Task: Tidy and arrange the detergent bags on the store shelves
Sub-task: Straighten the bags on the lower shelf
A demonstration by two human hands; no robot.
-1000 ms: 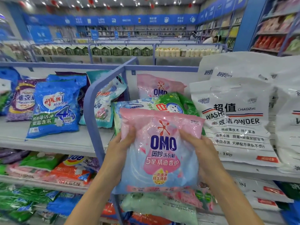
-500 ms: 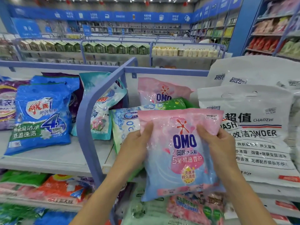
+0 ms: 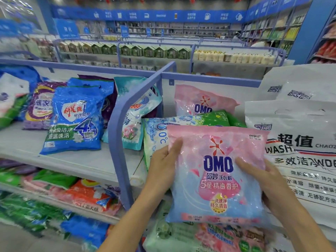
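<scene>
Passing over, at the left on the grey upper shelf (image 3: 54,160), a crinkled blue plastic bag (image 3: 76,120) printed with a big "4" and "低温速溶", leaning just beside a purple glossy bag (image 3: 39,106). Noting, against the blue metal divider rail (image 3: 118,142), a teal pouch with a flower picture (image 3: 134,124), its writing too blurred to read. Gripping the left edge of the pink-and-blue glossy plastic detergent bag (image 3: 218,179) with the left hand (image 3: 161,166), thumb on the front, the other fingers curled out of sight behind. Holding this bag upright, long axis vertical, face to the camera, in front of the compartment right of the rail. Reading on it "OMO", "奥妙 洗衣粉", "5星 精油香护" and "一洗速净 持久清香". Clamping the right edge in the same way with the right hand (image 3: 269,188), thumb across the front. Probably needing a push up and away from the fingers, toward the matching pink OMO bag (image 3: 200,102) standing at the back, over the green-and-pale-blue bag (image 3: 214,118) lying between; neither hand looking nearer to it. Brushing close, at the right, to a large white plastic sack (image 3: 300,151) marked "超值", "CHAOZ", "WASH" and "多效洁".
</scene>
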